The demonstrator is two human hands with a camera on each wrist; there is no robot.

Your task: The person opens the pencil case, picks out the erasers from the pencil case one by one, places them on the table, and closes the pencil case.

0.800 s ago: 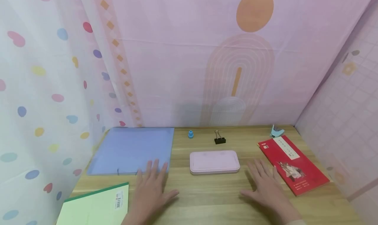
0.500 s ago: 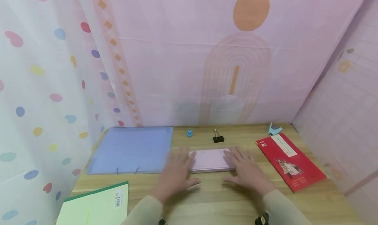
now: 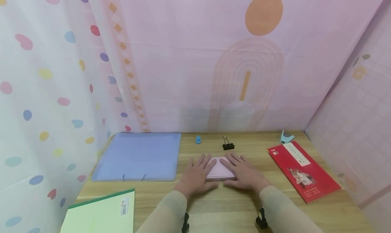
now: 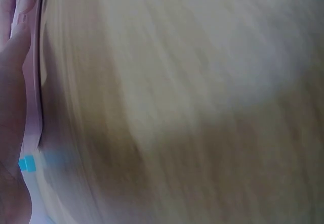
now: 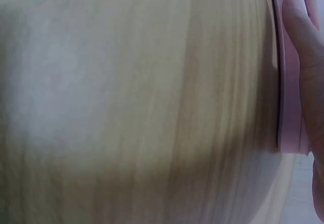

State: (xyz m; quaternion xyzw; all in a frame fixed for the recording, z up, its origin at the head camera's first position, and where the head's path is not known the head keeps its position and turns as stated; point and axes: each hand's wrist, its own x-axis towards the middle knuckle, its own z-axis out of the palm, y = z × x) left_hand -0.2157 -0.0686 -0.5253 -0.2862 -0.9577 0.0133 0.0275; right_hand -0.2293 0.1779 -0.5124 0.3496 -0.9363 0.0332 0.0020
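Note:
A flat pink case (image 3: 220,171) with rounded corners lies on the wooden table. My left hand (image 3: 197,176) rests on its left part, fingers straight and slightly spread, thumb near the front edge. On the right part lies my right hand (image 3: 245,173) in a mirrored pose. Both hands cover the ends of the case in the head view. The left wrist view catches the side of the case (image 4: 33,102) beside the left hand (image 4: 11,97). In the right wrist view the right thumb (image 5: 298,24) lies along the front side of the case (image 5: 290,113).
Behind the case stand a small blue cone-shaped piece (image 3: 198,140) and a black binder clip (image 3: 228,146). A translucent blue folder (image 3: 137,156) and a green notebook (image 3: 102,214) lie left. At right are a red booklet (image 3: 305,175) and a light-blue plastic piece (image 3: 286,138).
Both hands have moved inward and forward from either side of the table, and now rest on the pink case. The case has stayed about where it was.

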